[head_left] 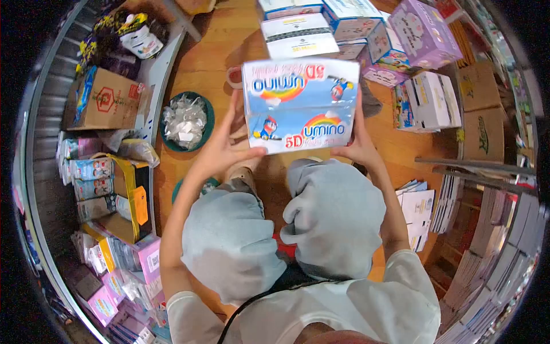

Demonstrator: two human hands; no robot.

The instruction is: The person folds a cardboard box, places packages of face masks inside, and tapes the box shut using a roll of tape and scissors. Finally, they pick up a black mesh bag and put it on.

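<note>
Between my two hands is a light-blue cardboard box [302, 107] printed with "Umino 5D", rainbows and small cartoon figures. It is held up in front of my knees, above the wooden floor. My left hand [234, 143] grips its left side, the thumb on the near lower corner. On the opposite side my right hand [360, 140] grips it the same way, thumb along the near edge. The fingers of both hands are partly hidden behind the box.
Boxes, including a white one [301, 37] and a purple one [424, 34], are stacked ahead. A green basket [211, 123] of clear plastic stands at left. Shelves hold a brown carton [109, 100] at left and cartons [482, 135] at right. White printed sheets [415, 212] lie at right.
</note>
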